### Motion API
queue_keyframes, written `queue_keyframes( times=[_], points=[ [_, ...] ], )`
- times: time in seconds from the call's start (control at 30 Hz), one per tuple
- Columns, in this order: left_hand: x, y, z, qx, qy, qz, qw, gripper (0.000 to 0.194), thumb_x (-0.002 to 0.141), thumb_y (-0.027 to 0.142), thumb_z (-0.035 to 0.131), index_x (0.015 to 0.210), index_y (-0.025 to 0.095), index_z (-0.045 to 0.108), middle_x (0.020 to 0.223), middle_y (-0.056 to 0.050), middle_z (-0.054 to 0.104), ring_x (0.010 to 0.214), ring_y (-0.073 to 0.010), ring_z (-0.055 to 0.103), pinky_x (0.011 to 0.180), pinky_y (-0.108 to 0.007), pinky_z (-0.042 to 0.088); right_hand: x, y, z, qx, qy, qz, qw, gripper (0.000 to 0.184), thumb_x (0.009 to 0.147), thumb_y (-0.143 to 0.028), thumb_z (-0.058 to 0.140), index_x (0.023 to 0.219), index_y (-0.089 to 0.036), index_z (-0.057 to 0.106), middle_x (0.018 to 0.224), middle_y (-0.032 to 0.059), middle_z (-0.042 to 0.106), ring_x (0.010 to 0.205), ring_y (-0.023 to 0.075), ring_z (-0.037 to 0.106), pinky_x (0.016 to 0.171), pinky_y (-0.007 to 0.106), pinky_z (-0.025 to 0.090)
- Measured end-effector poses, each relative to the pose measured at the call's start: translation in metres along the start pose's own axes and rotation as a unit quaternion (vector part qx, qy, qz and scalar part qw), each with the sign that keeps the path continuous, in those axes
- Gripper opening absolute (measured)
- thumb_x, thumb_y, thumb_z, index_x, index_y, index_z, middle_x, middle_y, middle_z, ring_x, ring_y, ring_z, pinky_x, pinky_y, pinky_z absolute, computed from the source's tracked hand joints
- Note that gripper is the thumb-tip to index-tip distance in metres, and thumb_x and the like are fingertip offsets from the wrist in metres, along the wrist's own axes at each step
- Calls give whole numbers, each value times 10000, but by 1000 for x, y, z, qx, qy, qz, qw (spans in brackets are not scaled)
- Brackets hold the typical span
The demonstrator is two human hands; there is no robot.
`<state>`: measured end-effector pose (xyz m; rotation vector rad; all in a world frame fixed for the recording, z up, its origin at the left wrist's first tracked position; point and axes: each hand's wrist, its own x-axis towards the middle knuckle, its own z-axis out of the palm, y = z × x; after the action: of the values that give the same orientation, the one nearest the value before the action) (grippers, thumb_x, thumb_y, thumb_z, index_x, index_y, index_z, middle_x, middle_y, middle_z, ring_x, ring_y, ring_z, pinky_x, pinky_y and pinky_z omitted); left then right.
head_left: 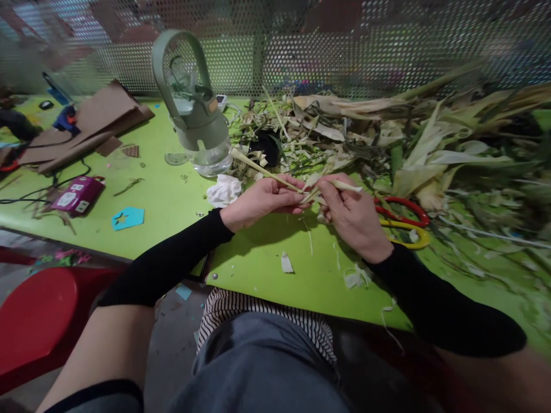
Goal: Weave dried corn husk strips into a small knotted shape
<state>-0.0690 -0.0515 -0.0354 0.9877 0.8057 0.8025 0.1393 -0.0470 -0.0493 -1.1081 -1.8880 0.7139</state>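
Observation:
Both my hands meet over the green table, working on pale strips of corn husk. My left hand is closed with thumb and fingers pinching the husk piece, from which a long stalk-like strip sticks out to the upper left. My right hand pinches the same bundle from the other side, and a rolled husk end pokes out past its knuckles. Partly hidden behind my right wrist lie scissors with one red and one yellow handle loop. A crumpled white tissue rests beside my left hand.
A large water bottle stands behind my left hand. Dried husks and shreds heap along the back and right. Leftward lie brown cardboard, a purple box, a blue paper piece and cables. A red stool stands lower left.

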Motion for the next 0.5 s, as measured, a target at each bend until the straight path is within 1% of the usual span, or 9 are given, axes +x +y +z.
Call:
queue_keyframes(
  times=[0.07, 0.13, 0.2, 0.23, 0.3, 0.37, 0.4, 0.43, 0.5],
  points=[
    [0, -2, 0, 8, -3, 9, 1000, 189, 910, 154, 757, 1051, 110, 640, 897, -11, 771, 814, -89, 729, 1004, -342, 589, 0, -3, 0, -34, 2, -12, 999, 273, 1057, -468, 553, 916, -251, 642, 663, -15, 596, 534, 156, 537, 509, 309, 447],
    [1, -4, 3, 19, 1, 14, 1000, 216, 889, 153, 781, 1032, 116, 622, 864, -7, 769, 806, -95, 734, 967, -332, 591, 0, -6, 0, -62, 4, -32, 998, 280, 1047, -446, 562, 871, -244, 643, 752, 27, 658, 616, 183, 581, 580, 346, 476],
    [1, -6, 6, 31, 12, 17, 999, 222, 880, 137, 785, 1009, 121, 605, 824, -5, 766, 775, -95, 735, 911, -309, 594, 1, -8, 0, -68, 4, -34, 997, 308, 1043, -465, 563, 851, -240, 648, 823, 61, 699, 658, 205, 604, 606, 371, 481],
    [2, -7, 8, 36, 20, 20, 999, 216, 880, 128, 781, 993, 124, 597, 801, 0, 761, 752, -91, 730, 880, -295, 592, 1, -7, 0, -68, 3, -25, 997, 334, 1041, -489, 564, 835, -238, 645, 817, 66, 698, 643, 202, 595, 589, 369, 469],
    [3, -7, 10, 43, 45, 28, 998, 199, 885, 112, 766, 966, 129, 585, 763, 12, 745, 715, -81, 716, 833, -270, 585, 1, -6, -1, -60, -7, 12, 998, 390, 1035, -554, 561, 816, -237, 625, 725, 43, 656, 562, 177, 543, 517, 343, 423],
    [5, -5, 8, 39, 87, 46, 994, 190, 893, 97, 749, 956, 135, 574, 755, 21, 733, 698, -71, 702, 808, -252, 575, 0, -6, -2, -52, -37, 47, 997, 417, 1039, -593, 539, 834, -237, 609, 636, 4, 600, 494, 154, 497, 465, 313, 385],
    [5, -4, 6, 36, 111, 56, 992, 187, 900, 95, 740, 958, 139, 568, 769, 20, 734, 704, -67, 701, 808, -247, 572, -1, -6, -2, -58, -56, 46, 996, 415, 1049, -589, 524, 843, -238, 604, 617, -6, 592, 482, 150, 494, 459, 304, 384],
    [6, -2, 3, 36, 133, 66, 988, 180, 908, 95, 728, 961, 143, 563, 790, 15, 738, 714, -65, 701, 812, -245, 570, -2, -7, -2, -77, -73, 26, 994, 400, 1062, -565, 510, 856, -237, 607, 625, -5, 607, 489, 150, 509, 470, 301, 396],
    [8, 0, -4, 65, 161, 81, 982, 155, 926, 109, 706, 955, 148, 559, 807, 7, 738, 720, -67, 695, 805, -245, 562, -4, -11, -3, -144, -92, -63, 983, 358, 1087, -485, 488, 881, -232, 635, 691, 23, 672, 551, 168, 572, 522, 313, 433]
  ],
)
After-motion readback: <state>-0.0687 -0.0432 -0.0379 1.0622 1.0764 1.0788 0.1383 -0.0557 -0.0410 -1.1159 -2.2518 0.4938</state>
